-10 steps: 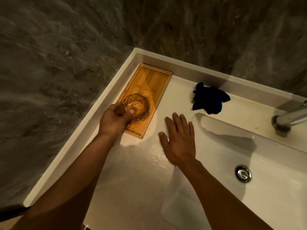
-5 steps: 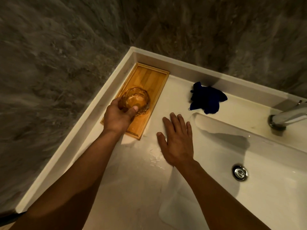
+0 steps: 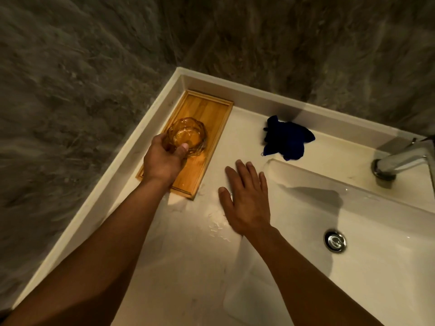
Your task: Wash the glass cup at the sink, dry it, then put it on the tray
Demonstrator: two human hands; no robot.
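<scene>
The glass cup (image 3: 188,134) is clear with a faceted wall and stands mouth up over the middle of the wooden tray (image 3: 209,109), which lies in the far left corner of the white counter. My left hand (image 3: 162,161) grips the cup's near side, thumb on its rim. My right hand (image 3: 247,198) lies flat with fingers spread on the wet counter, just left of the sink basin (image 3: 353,231). Whether the cup's base touches the tray I cannot tell.
A crumpled dark blue cloth (image 3: 288,137) lies on the counter behind the basin. The chrome tap (image 3: 400,161) stands at the right, the drain (image 3: 335,241) below it. Water drops (image 3: 219,225) sit beside my right wrist. Dark stone walls enclose the corner.
My left hand has carried the cup a little farther along the tray toward the wall. My right hand has stayed flat on the counter.
</scene>
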